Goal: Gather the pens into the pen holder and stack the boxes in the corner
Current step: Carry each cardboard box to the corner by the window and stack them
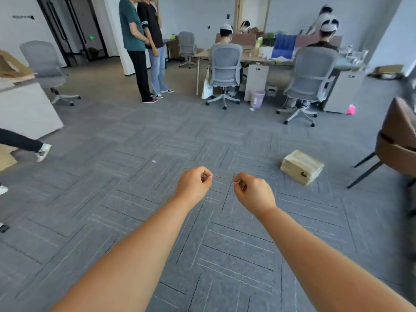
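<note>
left hand (194,183) and right hand (254,191) reach out over the carpet, each grip curled in and empty, likely ready for the wooden box (301,167) on the floor ahead-right; no pens visible.

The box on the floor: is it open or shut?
Shut. The box lies on the carpet with its lid down flush on the body; a small metal latch sits at the seam.
</note>
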Action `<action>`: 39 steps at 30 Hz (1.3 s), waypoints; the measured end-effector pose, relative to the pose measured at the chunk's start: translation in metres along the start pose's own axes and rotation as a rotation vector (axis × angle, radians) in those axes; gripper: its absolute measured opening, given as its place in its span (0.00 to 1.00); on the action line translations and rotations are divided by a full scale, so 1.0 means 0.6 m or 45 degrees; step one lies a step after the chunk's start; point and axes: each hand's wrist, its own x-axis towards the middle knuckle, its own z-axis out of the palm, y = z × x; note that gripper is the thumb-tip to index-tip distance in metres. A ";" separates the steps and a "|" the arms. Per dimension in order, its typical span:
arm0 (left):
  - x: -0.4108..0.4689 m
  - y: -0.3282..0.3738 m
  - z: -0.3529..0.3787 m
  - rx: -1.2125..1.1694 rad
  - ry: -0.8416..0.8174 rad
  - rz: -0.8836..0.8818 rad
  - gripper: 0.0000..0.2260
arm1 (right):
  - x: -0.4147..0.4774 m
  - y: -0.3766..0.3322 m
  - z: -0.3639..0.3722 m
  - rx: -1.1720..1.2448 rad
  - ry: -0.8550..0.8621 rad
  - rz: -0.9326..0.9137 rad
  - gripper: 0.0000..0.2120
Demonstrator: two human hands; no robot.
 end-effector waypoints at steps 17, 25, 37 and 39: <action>0.418 0.008 0.073 -0.022 -0.300 0.322 0.04 | 0.314 0.070 0.045 -0.125 0.170 0.322 0.08; 0.591 0.022 0.155 -0.004 -0.322 0.298 0.04 | 0.485 0.165 0.057 -0.085 0.200 0.309 0.07; 0.887 0.157 0.337 -0.052 -0.377 0.288 0.05 | 0.782 0.387 -0.014 -0.089 0.226 0.381 0.07; 0.931 0.169 0.360 -0.044 -0.400 0.294 0.05 | 0.820 0.414 -0.018 -0.100 0.223 0.410 0.06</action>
